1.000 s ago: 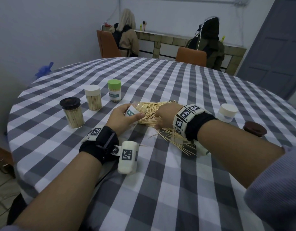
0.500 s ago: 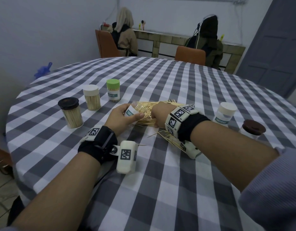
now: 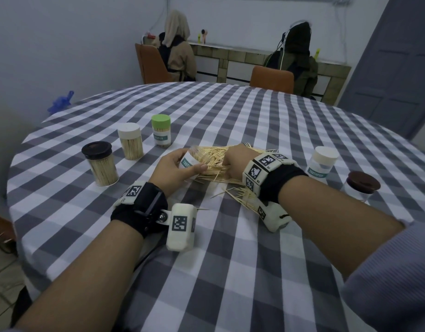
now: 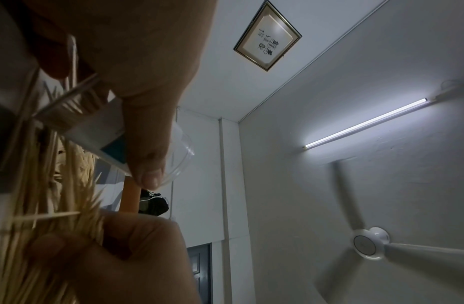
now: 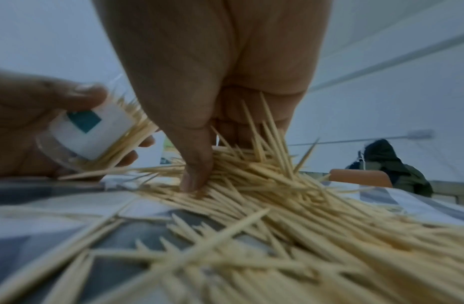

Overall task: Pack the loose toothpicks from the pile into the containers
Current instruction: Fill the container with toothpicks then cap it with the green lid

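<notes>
Grey-white checked tablecloth (image 3: 230,121); pale tan toothpicks (image 3: 213,154).

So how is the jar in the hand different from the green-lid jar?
The held jar is tipped over with no lid; the green-lid jar stands upright, capped. The left hand grips the held jar by the pile; the green-lid jar stands alone. Both have teal labels and hold toothpicks.

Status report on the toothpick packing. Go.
Left hand holds open container tilted at the toothpick pile. Right hand fingers gathering toothpicks. Nothing in the way.
</notes>
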